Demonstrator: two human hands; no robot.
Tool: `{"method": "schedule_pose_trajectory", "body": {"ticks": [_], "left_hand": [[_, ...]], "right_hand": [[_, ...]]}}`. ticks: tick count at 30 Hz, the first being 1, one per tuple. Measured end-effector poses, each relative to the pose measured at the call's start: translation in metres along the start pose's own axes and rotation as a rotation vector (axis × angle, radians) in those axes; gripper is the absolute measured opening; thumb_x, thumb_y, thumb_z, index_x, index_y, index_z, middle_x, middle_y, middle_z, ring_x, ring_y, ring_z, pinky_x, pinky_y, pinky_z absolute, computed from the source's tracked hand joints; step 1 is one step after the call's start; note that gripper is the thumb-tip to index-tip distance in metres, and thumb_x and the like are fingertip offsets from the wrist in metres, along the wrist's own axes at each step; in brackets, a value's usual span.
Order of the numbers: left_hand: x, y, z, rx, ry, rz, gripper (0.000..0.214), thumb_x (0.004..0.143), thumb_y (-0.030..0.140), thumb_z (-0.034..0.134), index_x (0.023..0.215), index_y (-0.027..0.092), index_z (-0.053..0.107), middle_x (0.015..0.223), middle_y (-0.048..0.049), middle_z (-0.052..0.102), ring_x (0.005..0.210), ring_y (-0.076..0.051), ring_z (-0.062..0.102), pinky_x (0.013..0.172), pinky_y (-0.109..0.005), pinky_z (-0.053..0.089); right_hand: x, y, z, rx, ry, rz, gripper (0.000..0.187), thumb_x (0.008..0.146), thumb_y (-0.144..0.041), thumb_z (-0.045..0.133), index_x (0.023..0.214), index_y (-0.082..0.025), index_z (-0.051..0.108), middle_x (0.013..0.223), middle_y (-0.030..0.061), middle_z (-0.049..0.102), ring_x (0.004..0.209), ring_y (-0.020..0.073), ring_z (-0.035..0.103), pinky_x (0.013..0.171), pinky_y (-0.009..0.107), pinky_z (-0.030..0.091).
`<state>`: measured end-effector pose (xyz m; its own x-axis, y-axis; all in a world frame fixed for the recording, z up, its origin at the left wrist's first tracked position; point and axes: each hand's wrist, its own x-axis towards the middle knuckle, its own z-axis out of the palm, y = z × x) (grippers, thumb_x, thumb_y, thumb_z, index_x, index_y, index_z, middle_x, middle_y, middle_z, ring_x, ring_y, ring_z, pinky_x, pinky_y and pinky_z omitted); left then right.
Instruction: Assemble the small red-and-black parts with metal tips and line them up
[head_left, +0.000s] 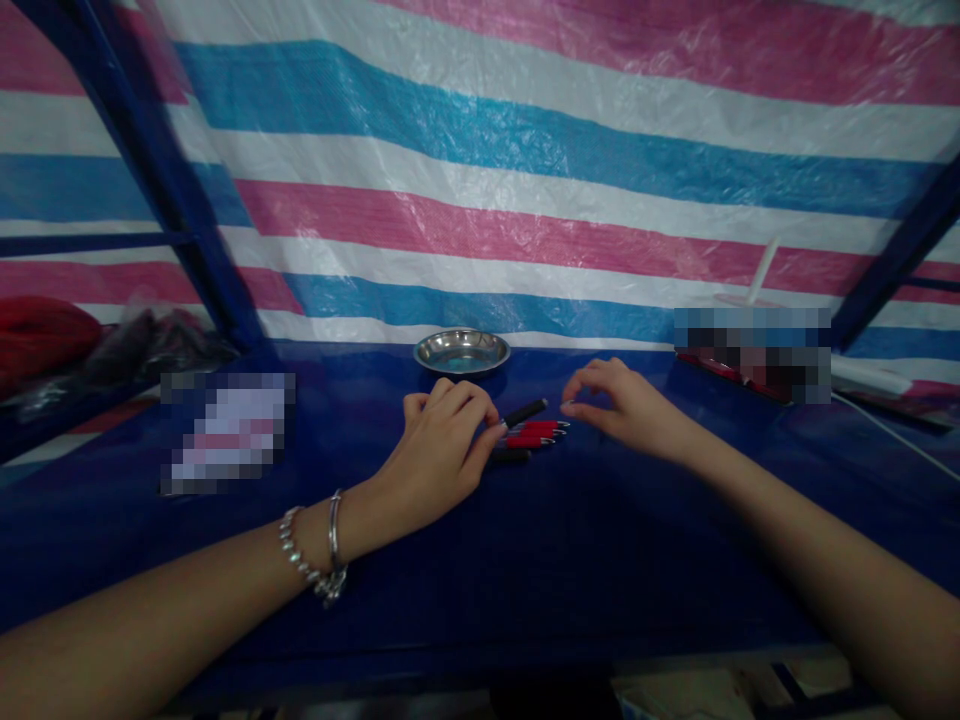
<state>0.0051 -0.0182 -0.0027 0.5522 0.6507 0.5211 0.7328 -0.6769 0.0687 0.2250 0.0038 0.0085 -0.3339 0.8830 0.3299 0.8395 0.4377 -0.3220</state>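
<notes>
A small bunch of red and black pens [534, 434] lies on the dark blue table [525, 540] in the middle. My left hand [442, 440], with bracelets on its wrist, rests curled on the left end of the bunch and grips one black pen [523, 412] that sticks out to the right. Just right of the pens my right hand [622, 405] hovers with its fingers bent and its thumb and forefinger pinched near the pen tips. Whether it holds anything is hidden.
A shallow steel dish [462, 351] stands behind the pens against the striped tarpaulin [525, 200]. A blurred-out flat item [229, 430] lies left, another [750, 350] at right. Dark blue frame posts [150, 170] rise at both sides. A red bundle [37, 335] sits far left.
</notes>
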Motion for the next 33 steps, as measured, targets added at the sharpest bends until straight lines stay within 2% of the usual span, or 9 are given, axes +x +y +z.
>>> {"method": "schedule_pose_trajectory", "body": {"ticks": [1,3,5,12,18,33], "left_hand": [[0.000,-0.001,0.001,-0.006,0.001,-0.015,0.008,0.085,0.022,0.042,0.084,0.017,0.049,0.091,-0.0014,0.053,0.087,-0.019,0.043,0.070,-0.034,0.027],[0.000,-0.002,0.002,-0.016,-0.008,-0.028,0.008,0.085,0.022,0.042,0.083,0.017,0.049,0.090,-0.0011,0.054,0.086,-0.018,0.044,0.070,-0.033,0.027],[0.001,-0.003,0.002,-0.018,-0.016,-0.029,0.008,0.085,0.022,0.043,0.083,0.018,0.049,0.090,-0.0008,0.054,0.086,-0.018,0.044,0.070,-0.033,0.027],[0.001,-0.002,0.004,0.001,-0.004,-0.030,0.007,0.084,0.020,0.043,0.084,0.018,0.049,0.091,-0.0009,0.054,0.087,-0.019,0.044,0.070,-0.033,0.026],[-0.001,-0.002,0.003,0.025,-0.013,-0.021,0.008,0.085,0.020,0.043,0.084,0.018,0.050,0.091,-0.0014,0.054,0.087,-0.019,0.043,0.069,-0.033,0.026],[0.000,-0.001,0.002,0.029,-0.020,-0.015,0.008,0.084,0.019,0.043,0.084,0.018,0.051,0.092,-0.0024,0.054,0.087,-0.020,0.043,0.069,-0.033,0.026]], "right_hand": [[0.000,-0.004,0.001,0.172,-0.004,-0.067,0.011,0.074,-0.027,0.055,0.078,-0.017,0.059,0.082,0.0043,0.058,0.078,0.0167,0.050,0.066,0.031,0.039],[-0.001,-0.010,0.004,0.454,-0.026,-0.076,0.012,0.075,-0.027,0.054,0.078,-0.016,0.056,0.071,0.0013,0.057,0.063,0.0113,0.049,0.055,0.025,0.038],[-0.001,-0.014,0.009,0.636,-0.020,-0.065,0.011,0.073,-0.026,0.055,0.078,-0.016,0.054,0.066,-0.0008,0.055,0.058,0.0095,0.049,0.054,0.023,0.038],[-0.002,-0.017,0.012,0.890,-0.001,-0.011,0.011,0.071,-0.025,0.057,0.077,-0.017,0.051,0.060,-0.0023,0.058,0.055,0.0089,0.054,0.057,0.024,0.043],[-0.003,-0.019,0.011,0.923,-0.041,-0.004,0.011,0.070,-0.022,0.058,0.077,-0.017,0.051,0.060,-0.0026,0.059,0.055,0.0088,0.056,0.057,0.024,0.044],[-0.005,-0.020,0.012,0.699,0.020,0.001,0.015,0.066,-0.026,0.060,0.077,-0.016,0.057,0.062,-0.0005,0.061,0.051,0.0093,0.053,0.047,0.022,0.038]]}}
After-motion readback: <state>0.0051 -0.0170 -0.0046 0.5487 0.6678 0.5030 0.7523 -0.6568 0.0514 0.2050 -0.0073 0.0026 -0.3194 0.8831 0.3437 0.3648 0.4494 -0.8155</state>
